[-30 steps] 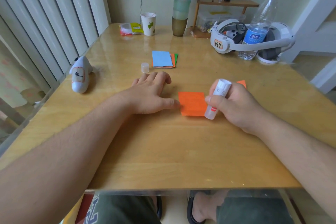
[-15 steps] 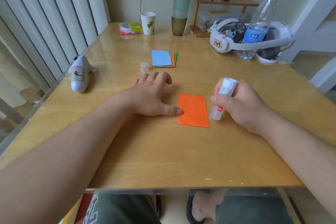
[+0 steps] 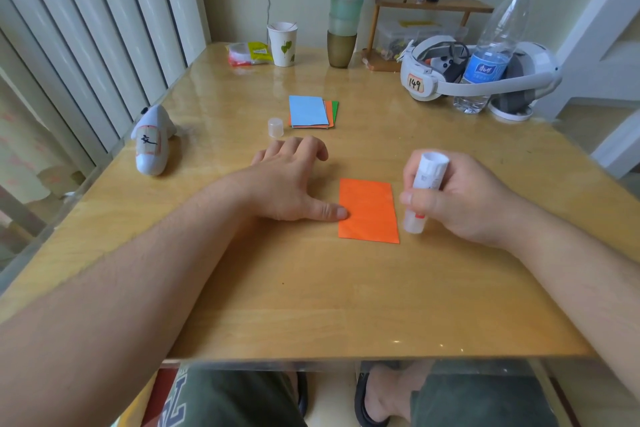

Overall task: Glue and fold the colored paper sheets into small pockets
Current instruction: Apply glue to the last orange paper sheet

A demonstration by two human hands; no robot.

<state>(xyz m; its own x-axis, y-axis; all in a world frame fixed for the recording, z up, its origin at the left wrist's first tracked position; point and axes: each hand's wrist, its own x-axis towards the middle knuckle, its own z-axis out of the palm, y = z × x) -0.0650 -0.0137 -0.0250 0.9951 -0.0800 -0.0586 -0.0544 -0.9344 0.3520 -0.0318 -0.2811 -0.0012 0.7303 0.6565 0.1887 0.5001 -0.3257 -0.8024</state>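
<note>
an orange paper sheet (image 3: 367, 210) lies flat on the wooden desk (image 3: 311, 305), its long sides running away from the person. the left hand (image 3: 291, 184) rests palm down just left of the sheet, its fingers spread and relaxed, holding nothing, with the thumb tip touching the sheet's left edge. the right hand (image 3: 460, 198) sits just right of the sheet with its fingers curled around a white glue stick (image 3: 424, 191), which is tilted, its lower end down at the desk beside the sheet's right edge. farther back, a small clear cap (image 3: 275, 127) stands near a stack of coloured sheets (image 3: 310, 112) with a light blue one on top. a water bottle (image 3: 493, 45) and a white headset (image 3: 478, 78) sit at the far right, and a paper cup (image 3: 282, 44) stands at the far edge.
</note>
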